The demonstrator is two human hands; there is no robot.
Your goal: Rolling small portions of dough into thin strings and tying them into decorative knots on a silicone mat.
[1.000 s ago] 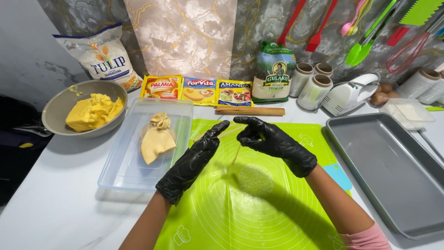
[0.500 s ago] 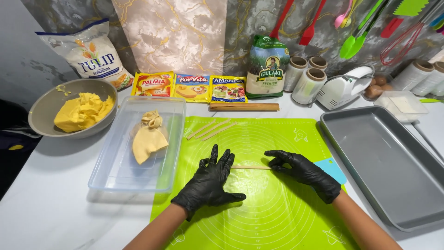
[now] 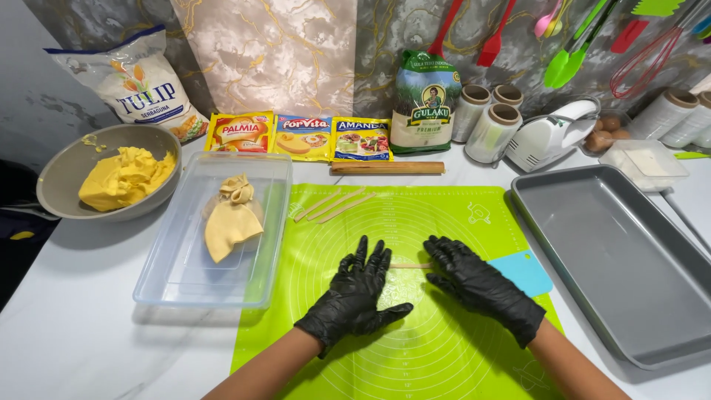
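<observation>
Under your palms lies a thin, pale yellow strand of dough [image 3: 409, 265], stretched across the middle of the green mat [image 3: 444, 222]; only the short length between your hands shows. Your left hand [image 3: 354, 296] is flat on it with fingers spread wide, and your right hand [image 3: 481, 285] lies flat too, fingers together and pressing down on the strand's other end; neither grips anything, and both wear glossy black gloves. Three finished dough sticks [image 3: 333, 204] lie slanted near the mat's far edge, just in front of a wooden rolling pin [image 3: 387, 167]. Left of the mat, a clear plastic tub [image 3: 178, 274] holds a folded, creased lump of dough [image 3: 231, 218], and a grey bowl [image 3: 67, 174] holds a rough, buttery yellow mass. Along the wall stand a white flour bag [image 3: 137, 85], three flat sachets [image 3: 300, 137] in red, yellow and blue, and a tall green pouch [image 3: 424, 100]. A smooth grey metal tray [image 3: 615, 259] sits to your right.
</observation>
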